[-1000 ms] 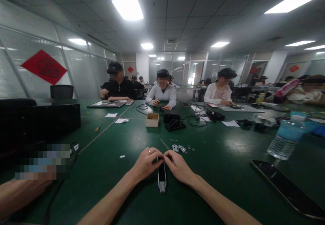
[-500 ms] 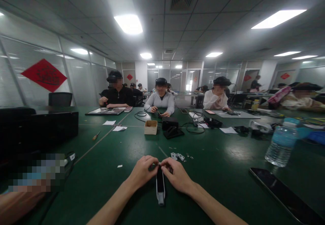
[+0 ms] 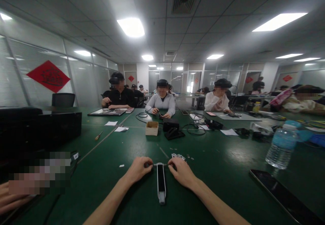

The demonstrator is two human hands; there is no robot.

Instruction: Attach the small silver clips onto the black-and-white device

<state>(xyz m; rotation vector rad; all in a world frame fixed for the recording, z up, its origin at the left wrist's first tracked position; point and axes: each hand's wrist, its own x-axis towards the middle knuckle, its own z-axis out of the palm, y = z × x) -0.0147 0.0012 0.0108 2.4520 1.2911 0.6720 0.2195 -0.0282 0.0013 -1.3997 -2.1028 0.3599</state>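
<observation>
A slim, long device (image 3: 161, 181) with a dark face, a pale rim and a grey block at its near end lies on the green table between my hands. My left hand (image 3: 141, 169) is at the left of its far end, thumb and fingers closed in a pinch. Mirroring it on the right, my right hand (image 3: 180, 171) pinches as well. Thin pale bits show between the fingertips of both hands and the device's far end, too small to name. Just beyond my right hand lie several small metal plates (image 3: 177, 156), partly hidden by it.
A water bottle (image 3: 282, 147) and a phone (image 3: 281, 194) are on the right. Ahead sit a small open box (image 3: 151, 129) and a black stand (image 3: 174, 133). A screwdriver (image 3: 98, 136) lies left. Another person's hand (image 3: 15, 194) is at the left edge; several people sit opposite.
My hands have moved apart, left and right, off the device's far end, which now shows between them. The other person's hand at the left has shifted. The view has tilted slightly.
</observation>
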